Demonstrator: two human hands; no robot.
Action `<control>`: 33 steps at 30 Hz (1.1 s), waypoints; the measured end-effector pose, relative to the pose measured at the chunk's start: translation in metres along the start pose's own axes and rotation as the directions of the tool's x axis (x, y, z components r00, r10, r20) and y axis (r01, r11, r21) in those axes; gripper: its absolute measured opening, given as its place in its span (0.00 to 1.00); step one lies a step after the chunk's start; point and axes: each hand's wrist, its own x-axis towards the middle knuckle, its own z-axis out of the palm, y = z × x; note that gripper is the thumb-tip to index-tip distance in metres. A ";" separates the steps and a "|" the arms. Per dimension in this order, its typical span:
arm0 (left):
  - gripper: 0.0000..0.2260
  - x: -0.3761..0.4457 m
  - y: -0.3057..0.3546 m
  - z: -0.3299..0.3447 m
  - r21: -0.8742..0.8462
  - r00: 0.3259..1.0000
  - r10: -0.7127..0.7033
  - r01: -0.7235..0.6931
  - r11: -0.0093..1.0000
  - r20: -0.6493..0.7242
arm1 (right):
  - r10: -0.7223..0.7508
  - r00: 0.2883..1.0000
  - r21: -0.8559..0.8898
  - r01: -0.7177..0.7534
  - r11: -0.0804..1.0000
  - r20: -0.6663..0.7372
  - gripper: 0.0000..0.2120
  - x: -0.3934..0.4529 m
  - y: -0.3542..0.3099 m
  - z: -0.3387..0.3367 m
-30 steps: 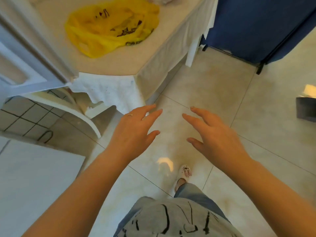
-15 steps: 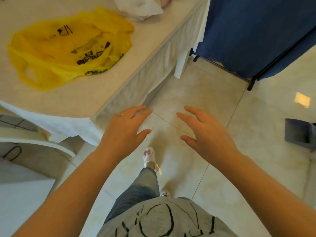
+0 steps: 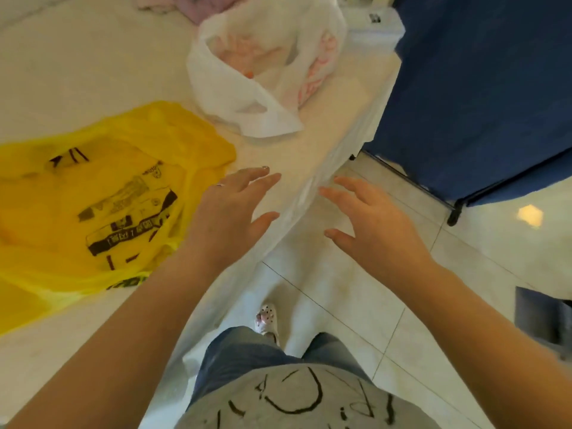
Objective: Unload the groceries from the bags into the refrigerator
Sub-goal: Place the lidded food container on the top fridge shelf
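A flattened yellow plastic bag with dark print lies on the table at the left. Beyond it stands a white plastic bag, open at the top, with pinkish and orange contents showing inside. My left hand hovers over the table's near edge, just right of the yellow bag, fingers spread and holding nothing. My right hand is out past the table edge, above the floor, also spread and holding nothing. Both hands are well short of the white bag. The refrigerator is out of view.
A white tablecloth hangs over the table edge. A dark blue fabric wardrobe on a black frame stands right of the table. Pink cloth lies at the table's far end. A dark box sits on the tiled floor at right.
The view has swung from the floor toward the table. The white bag has come fully into view, and both open hands have moved closer to the table edge.
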 end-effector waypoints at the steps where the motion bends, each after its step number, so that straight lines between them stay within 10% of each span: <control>1: 0.23 0.014 -0.005 -0.001 0.000 1.000 -0.014 0.014 1.000 -0.012 | -0.005 1.000 0.005 0.005 1.000 0.002 0.29 0.016 0.004 -0.003; 18: 0.24 0.238 -0.053 0.037 0.085 0.945 -0.276 0.294 0.952 -0.175 | -0.375 0.927 0.051 0.374 0.926 -0.009 0.28 0.308 0.148 -0.032; 33: 0.28 0.355 -0.043 0.107 0.034 0.768 -0.630 0.637 0.770 -0.119 | -0.877 0.459 0.047 0.882 0.469 0.142 0.34 0.496 0.199 -0.015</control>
